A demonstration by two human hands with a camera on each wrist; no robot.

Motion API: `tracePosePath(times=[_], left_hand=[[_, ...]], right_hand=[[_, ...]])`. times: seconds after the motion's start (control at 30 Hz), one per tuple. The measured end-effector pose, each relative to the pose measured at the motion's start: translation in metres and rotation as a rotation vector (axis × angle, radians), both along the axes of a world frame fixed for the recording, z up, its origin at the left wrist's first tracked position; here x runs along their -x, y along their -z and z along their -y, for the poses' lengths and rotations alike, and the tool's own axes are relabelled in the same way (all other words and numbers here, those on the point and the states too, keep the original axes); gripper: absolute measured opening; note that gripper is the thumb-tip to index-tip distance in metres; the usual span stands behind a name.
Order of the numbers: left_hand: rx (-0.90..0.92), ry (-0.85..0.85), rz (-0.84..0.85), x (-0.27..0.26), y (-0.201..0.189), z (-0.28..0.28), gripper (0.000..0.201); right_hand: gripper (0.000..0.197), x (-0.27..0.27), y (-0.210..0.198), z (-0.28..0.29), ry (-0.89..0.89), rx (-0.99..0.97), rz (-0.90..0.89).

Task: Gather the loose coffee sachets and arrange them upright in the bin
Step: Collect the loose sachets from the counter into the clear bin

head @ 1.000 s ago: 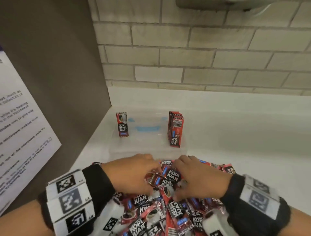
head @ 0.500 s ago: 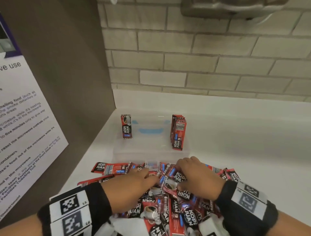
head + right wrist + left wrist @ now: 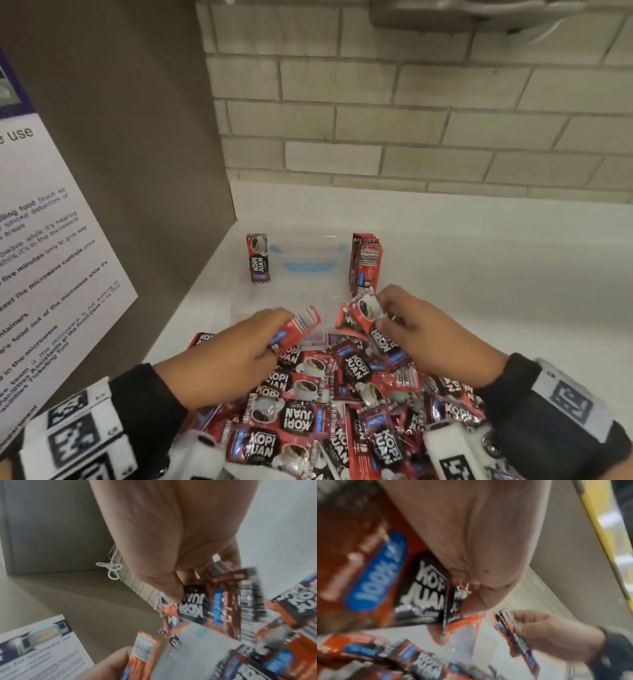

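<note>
A white tabletop (image 3: 479, 260) runs back to a wall of pale bricks (image 3: 394, 113) with a plain white band along its foot; a brown-grey side panel (image 3: 137, 154) closes the left side; a printed notice (image 3: 44, 260) with black text about microwave use is fixed to that panel; a grey fixture (image 3: 462, 13) juts from the wall at the top edge; in the right wrist view a looped white cord (image 3: 111, 568) hangs by the corner.
</note>
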State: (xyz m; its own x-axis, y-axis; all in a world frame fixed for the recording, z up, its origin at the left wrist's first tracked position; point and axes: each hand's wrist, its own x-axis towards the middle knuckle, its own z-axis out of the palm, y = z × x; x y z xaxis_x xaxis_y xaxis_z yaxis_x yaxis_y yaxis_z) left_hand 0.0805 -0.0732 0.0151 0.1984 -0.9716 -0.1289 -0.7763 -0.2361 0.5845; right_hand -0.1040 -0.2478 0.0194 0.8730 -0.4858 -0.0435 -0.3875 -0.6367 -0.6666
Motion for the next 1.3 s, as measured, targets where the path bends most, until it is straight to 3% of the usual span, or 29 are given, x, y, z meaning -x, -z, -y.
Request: tracePosePath(times=[0.07, 0.17, 0.33, 0.6, 0.77, 0.9, 1.07, 1.17, 1.3], left_hand=[[0.062, -0.102, -0.199, 0.000, -0.007, 0.003, 0.042], [0.190, -0.223, -0.519, 0.006, -0.014, 0.013, 0.068], [0.378, -0.348, -0.844, 0.024, -0.018, 0.037, 0.084], [0.558, -0.404, -1.136, 0.040, -0.021, 0.056, 0.081], [0.590, -0.415, -1.420, 0.040, -0.022, 0.058, 0.052], [0.557, -0.463, -1.464, 0.045, -0.025, 0.059, 0.025], [0.597, -0.432, -1.386, 0.053, -0.027, 0.059, 0.043], [0.583, -0.413, -1.318, 0.059, -0.030, 0.059, 0.051], [0.607, -0.318, -1.409, 0.054, -0.029, 0.054, 0.061]], right_hand=[[0.015, -0.002, -0.004, 0.000, 0.007, -0.058, 0.086], [0.035, -0.011, -0.006, -0.008, 0.026, -0.160, 0.205], [0.041, -0.038, -0.004, -0.033, 0.063, -0.246, 0.386], [0.035, -0.057, -0.004, -0.052, 0.017, -0.256, 0.424], [0.039, -0.051, -0.006, -0.053, -0.132, -0.418, 0.390], [0.041, -0.050, -0.014, -0.053, -0.170, -0.373, 0.306], [0.063, -0.051, -0.015, -0.052, -0.132, -0.335, 0.284], [0.061, -0.052, -0.013, -0.053, -0.059, -0.373, 0.276], [0.049, -0.050, -0.011, -0.046, 0.004, -0.413, 0.249]])
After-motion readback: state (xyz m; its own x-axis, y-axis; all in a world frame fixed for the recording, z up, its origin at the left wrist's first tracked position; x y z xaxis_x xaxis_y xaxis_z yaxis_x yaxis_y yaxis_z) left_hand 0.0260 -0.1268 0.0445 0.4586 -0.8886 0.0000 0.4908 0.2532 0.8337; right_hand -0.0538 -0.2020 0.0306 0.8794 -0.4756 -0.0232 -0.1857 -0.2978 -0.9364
